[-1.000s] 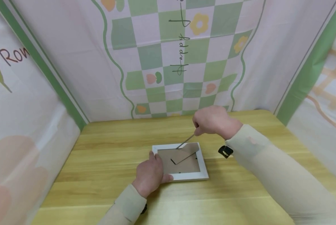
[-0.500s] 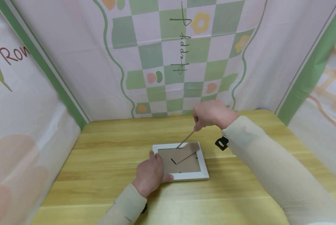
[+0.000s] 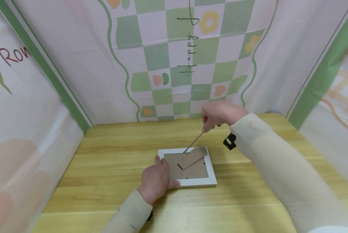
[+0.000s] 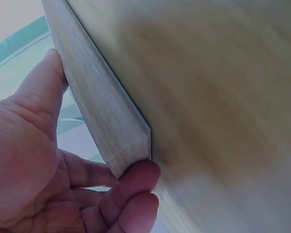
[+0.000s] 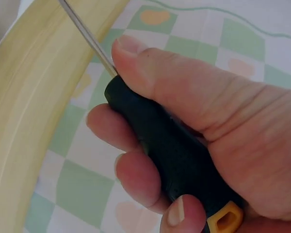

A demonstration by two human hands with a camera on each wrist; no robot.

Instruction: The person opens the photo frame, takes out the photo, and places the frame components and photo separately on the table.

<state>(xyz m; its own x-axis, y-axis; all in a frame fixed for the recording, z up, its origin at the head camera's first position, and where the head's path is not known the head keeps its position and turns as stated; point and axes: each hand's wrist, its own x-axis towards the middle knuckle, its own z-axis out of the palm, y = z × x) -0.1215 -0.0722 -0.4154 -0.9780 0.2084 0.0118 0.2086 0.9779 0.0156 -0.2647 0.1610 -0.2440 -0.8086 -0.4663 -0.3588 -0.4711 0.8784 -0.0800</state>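
Note:
A white picture frame [image 3: 212, 173] lies back side up on the wooden table, its brown backing board [image 3: 195, 173] showing with a stand flap [image 3: 196, 156] on it. My left hand [image 3: 155, 179] grips the frame's left end, thumb along the near edge. In the left wrist view, the fingers of that hand [image 4: 43, 141] bend around a corner of the frame [image 4: 99, 92]. My right hand [image 3: 219, 113] wraps round the dark handle of a screwdriver [image 5: 157, 133] with a yellow end. The screwdriver's shaft [image 3: 193, 142] slants down to the far inner edge of the frame.
The yellowish wooden table [image 3: 112, 155] ends at a hanging cloth [image 3: 159, 58] with green checks and lettering. More printed cloth [image 3: 25, 113] hangs at the left and right. A black strap piece [image 3: 229, 141] hangs from the right cuff.
My right hand has risen a little toward the back cloth, tilting the screwdriver steeper, while its tip stays at the frame's far inner edge. My left hand and the frame look unchanged.

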